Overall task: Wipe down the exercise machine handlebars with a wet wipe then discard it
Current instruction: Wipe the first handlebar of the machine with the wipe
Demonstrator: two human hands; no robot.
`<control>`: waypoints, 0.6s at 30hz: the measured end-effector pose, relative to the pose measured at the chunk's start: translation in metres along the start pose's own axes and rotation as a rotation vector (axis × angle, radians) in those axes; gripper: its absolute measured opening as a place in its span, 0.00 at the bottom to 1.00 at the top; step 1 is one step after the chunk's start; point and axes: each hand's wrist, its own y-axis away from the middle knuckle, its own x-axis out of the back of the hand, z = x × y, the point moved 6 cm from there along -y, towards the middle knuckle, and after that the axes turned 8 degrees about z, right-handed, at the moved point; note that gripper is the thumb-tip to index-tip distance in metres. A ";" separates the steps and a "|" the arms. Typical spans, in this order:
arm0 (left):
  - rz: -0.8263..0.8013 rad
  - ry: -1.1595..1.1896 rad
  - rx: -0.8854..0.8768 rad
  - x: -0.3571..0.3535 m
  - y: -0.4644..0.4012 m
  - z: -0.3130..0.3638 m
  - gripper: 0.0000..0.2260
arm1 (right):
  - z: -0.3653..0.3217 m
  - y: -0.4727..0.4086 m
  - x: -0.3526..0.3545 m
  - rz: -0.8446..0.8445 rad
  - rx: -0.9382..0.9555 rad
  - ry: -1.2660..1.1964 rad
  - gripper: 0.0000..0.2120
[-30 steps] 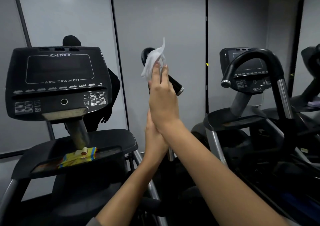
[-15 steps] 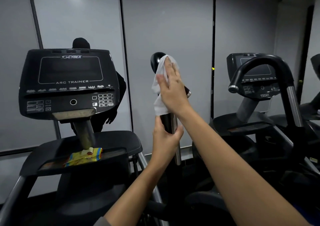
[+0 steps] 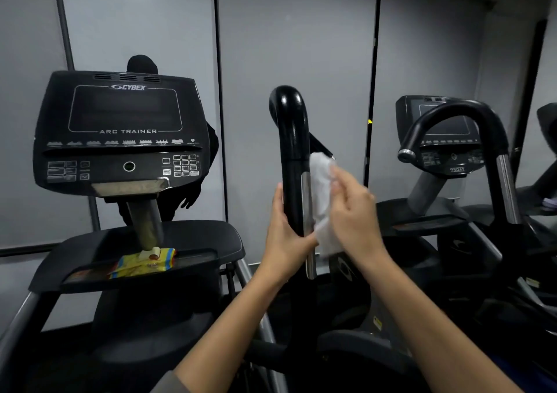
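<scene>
While your left hand (image 3: pixel 286 229) grips upright black curved handlebar (image 3: pixel 291 163), right hand (image 3: pixel 351 214) fingers press crumpled white wet wipe (image 3: pixel 322 199) against its right side; bar's long axis vertical, stroke along it.

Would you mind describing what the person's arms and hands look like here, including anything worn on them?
Both forearms are bare from elbow to wrist. The left hand and right hand wear no gloves, and no rings, watch or bracelet can be seen. The only clothing in view is a sliver of grey sleeve at the bottom edge, by the left elbow. The right hand is slightly motion-blurred, so fine details there cannot be made out.
</scene>
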 end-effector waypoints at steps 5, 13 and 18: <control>0.044 -0.002 0.072 0.000 0.012 -0.010 0.21 | -0.021 -0.056 -0.036 -0.077 -0.107 -0.218 0.20; 0.025 -0.014 0.082 -0.003 0.006 -0.016 0.14 | -0.016 -0.040 -0.068 0.067 -0.011 0.283 0.33; 0.014 -0.004 0.058 -0.002 0.012 -0.012 0.16 | 0.004 -0.007 -0.061 -0.016 -0.107 0.187 0.27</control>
